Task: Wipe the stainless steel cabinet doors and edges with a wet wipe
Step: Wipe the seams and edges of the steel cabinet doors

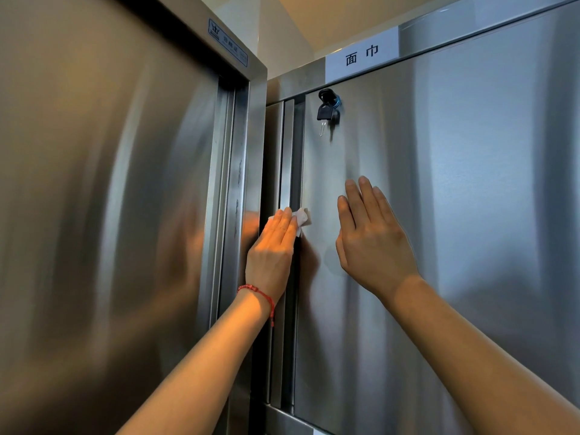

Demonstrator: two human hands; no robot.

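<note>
You face a brushed stainless steel cabinet door (455, 199) under a cream ceiling (329, 20), with a second steel door (103, 183) at its left. Your right hand (373, 240) lies flat, fingers straight, on the door. Your left hand (273, 249) presses the wet wipe (303, 218) against the door's left edge, below the hanging key (326, 113).

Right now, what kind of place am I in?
Probably a commercial storage or service room: brushed stainless steel cabinet door, black key hanging in its lock, white printed paper label above reading "face towels".
</note>
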